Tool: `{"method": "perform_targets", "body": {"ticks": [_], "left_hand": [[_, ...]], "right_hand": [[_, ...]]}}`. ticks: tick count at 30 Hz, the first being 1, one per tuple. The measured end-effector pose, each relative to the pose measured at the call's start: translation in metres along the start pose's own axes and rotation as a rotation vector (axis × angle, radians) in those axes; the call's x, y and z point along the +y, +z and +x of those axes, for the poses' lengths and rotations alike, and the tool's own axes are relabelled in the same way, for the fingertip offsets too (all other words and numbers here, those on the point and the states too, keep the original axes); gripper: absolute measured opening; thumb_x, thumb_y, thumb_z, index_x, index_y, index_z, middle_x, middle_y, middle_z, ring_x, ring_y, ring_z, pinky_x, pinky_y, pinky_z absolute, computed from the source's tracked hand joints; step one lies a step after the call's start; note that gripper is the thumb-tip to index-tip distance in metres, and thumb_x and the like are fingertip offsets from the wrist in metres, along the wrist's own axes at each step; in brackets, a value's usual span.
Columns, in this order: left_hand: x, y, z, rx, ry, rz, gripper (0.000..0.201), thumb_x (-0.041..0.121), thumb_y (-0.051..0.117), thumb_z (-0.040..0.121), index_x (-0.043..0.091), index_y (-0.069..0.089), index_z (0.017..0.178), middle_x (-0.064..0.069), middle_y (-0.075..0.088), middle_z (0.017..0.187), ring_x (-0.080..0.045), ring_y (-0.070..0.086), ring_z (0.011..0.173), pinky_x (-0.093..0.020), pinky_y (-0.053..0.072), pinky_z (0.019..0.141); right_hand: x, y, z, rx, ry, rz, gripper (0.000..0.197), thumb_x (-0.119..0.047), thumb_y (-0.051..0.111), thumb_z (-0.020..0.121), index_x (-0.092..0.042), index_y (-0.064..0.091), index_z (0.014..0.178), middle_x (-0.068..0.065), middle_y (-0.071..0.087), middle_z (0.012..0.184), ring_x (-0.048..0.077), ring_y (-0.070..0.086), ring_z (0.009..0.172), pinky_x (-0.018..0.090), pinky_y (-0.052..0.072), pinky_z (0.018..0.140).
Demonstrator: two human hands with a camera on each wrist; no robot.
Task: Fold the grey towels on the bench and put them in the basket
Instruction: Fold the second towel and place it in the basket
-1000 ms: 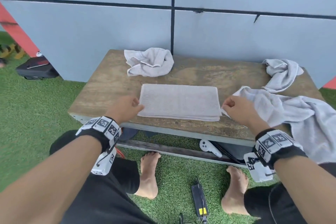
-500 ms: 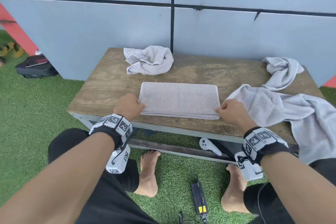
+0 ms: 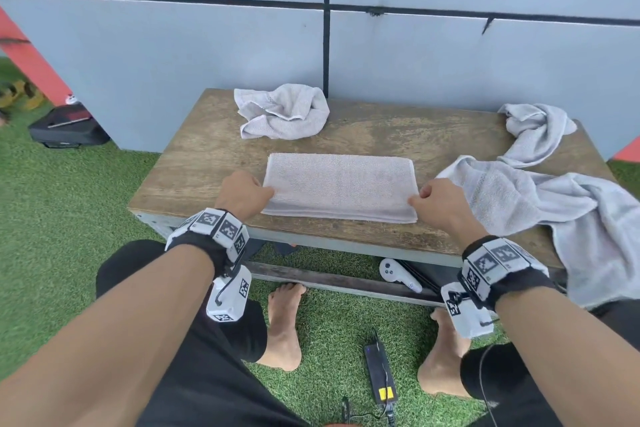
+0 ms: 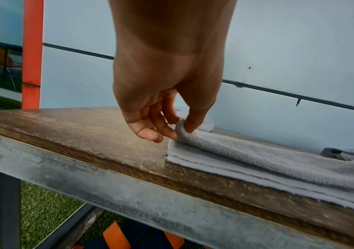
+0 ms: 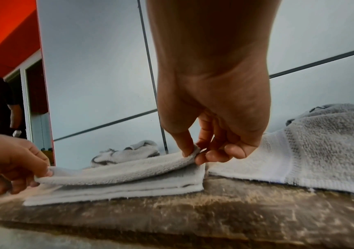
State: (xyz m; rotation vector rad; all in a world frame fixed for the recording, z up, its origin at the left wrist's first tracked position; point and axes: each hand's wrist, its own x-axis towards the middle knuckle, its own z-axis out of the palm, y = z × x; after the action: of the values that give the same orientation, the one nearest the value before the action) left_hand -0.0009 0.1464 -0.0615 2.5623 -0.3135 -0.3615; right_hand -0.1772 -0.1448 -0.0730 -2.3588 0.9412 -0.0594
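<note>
A folded grey towel lies flat on the wooden bench, near its front edge. My left hand pinches the top layer at the towel's near left corner. My right hand pinches the top layer at the near right corner, lifted slightly off the lower layers. A crumpled grey towel sits at the back left. Two more grey towels lie at the right, one hanging over the front edge. No basket is in view.
A grey panelled wall stands directly behind the bench. Under the bench lie a white controller and my bare feet on green turf. A black power brick lies on the turf. A dark case sits at the left.
Both hands have moved in to the towel's near corners and taken hold of the top layer. The towel itself has stayed in place.
</note>
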Motion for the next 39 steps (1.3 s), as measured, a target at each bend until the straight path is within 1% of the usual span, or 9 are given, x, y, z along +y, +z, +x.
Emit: {"method": "perform_targets", "body": {"ticks": [7,11,15,25,28,31,33,36,39], "left_hand": [[-0.004,0.003,-0.002,0.063,-0.046,-0.080,0.029,0.012,0.064,0.078,0.016,0.047,0.055,-0.004,0.047,0.052,-0.019,0.044,0.048,-0.025,0.038,0.050],[-0.006,0.011,-0.006,0.045,-0.077,-0.104,0.027,0.007,0.064,0.081,0.018,0.048,0.063,-0.012,0.063,0.067,-0.031,0.071,0.070,-0.034,0.054,0.064],[-0.007,0.011,-0.005,0.024,-0.075,-0.116,0.024,0.007,0.062,0.079,0.018,0.045,0.066,-0.014,0.063,0.069,-0.035,0.074,0.082,-0.045,0.059,0.075],[-0.008,0.015,-0.001,0.028,-0.082,-0.110,0.016,0.008,0.063,0.078,0.013,0.047,0.077,-0.022,0.072,0.083,-0.033,0.071,0.079,-0.036,0.051,0.060],[-0.006,0.017,0.004,-0.006,-0.099,-0.044,0.023,0.005,0.061,0.076,0.013,0.041,0.067,-0.014,0.053,0.062,-0.023,0.051,0.057,-0.028,0.038,0.046],[-0.003,0.016,0.005,-0.020,-0.128,0.010,0.019,0.001,0.056,0.077,0.009,0.040,0.074,-0.004,0.044,0.066,-0.021,0.046,0.063,-0.027,0.034,0.044],[-0.001,0.017,0.005,0.057,-0.094,0.041,0.018,0.001,0.054,0.075,0.004,0.045,0.091,-0.009,0.054,0.085,-0.026,0.054,0.080,-0.035,0.047,0.060],[0.008,0.023,0.008,0.198,0.086,0.131,0.030,0.000,0.055,0.074,0.011,0.049,0.101,-0.009,0.054,0.110,-0.024,0.048,0.101,-0.039,0.046,0.089],[0.028,0.038,0.011,0.250,0.306,0.187,0.026,0.006,0.056,0.085,0.012,0.052,0.110,-0.007,0.051,0.119,-0.019,0.041,0.108,-0.030,0.035,0.095]], "right_hand": [[0.001,-0.006,-0.008,-0.086,-0.002,0.044,0.038,-0.015,0.066,0.087,-0.015,0.037,0.062,0.003,0.040,0.060,0.017,0.039,0.054,0.027,0.033,0.052],[0.008,-0.001,-0.010,-0.134,0.033,0.029,0.039,-0.013,0.067,0.084,-0.016,0.038,0.058,0.010,0.047,0.066,0.020,0.044,0.059,0.028,0.034,0.055],[0.006,-0.002,-0.009,-0.138,0.044,0.028,0.040,-0.011,0.068,0.082,-0.014,0.037,0.056,0.010,0.048,0.066,0.020,0.042,0.058,0.027,0.034,0.054],[0.004,-0.002,-0.002,-0.151,0.063,0.065,0.043,-0.012,0.071,0.080,-0.015,0.036,0.055,0.007,0.042,0.059,0.019,0.041,0.054,0.030,0.036,0.057],[0.003,0.000,-0.002,-0.194,0.076,0.030,0.033,-0.009,0.070,0.080,-0.012,0.042,0.063,0.008,0.043,0.065,0.019,0.042,0.060,0.030,0.036,0.056],[0.000,0.003,-0.003,-0.192,0.097,0.050,0.016,-0.009,0.067,0.079,-0.008,0.053,0.087,0.010,0.050,0.077,0.021,0.048,0.068,0.031,0.036,0.058],[0.000,0.008,-0.003,-0.014,0.114,0.103,0.053,-0.009,0.064,0.079,-0.004,0.039,0.125,0.015,0.047,0.113,0.026,0.049,0.093,0.037,0.045,0.073],[-0.013,0.018,-0.004,0.286,-0.067,0.093,0.048,-0.003,0.059,0.072,-0.011,0.035,0.112,0.012,0.035,0.119,0.030,0.038,0.104,0.045,0.045,0.090],[-0.032,0.039,0.005,0.265,-0.292,-0.025,0.047,-0.006,0.060,0.075,-0.008,0.041,0.118,0.012,0.037,0.122,0.027,0.037,0.110,0.043,0.042,0.098]]}}
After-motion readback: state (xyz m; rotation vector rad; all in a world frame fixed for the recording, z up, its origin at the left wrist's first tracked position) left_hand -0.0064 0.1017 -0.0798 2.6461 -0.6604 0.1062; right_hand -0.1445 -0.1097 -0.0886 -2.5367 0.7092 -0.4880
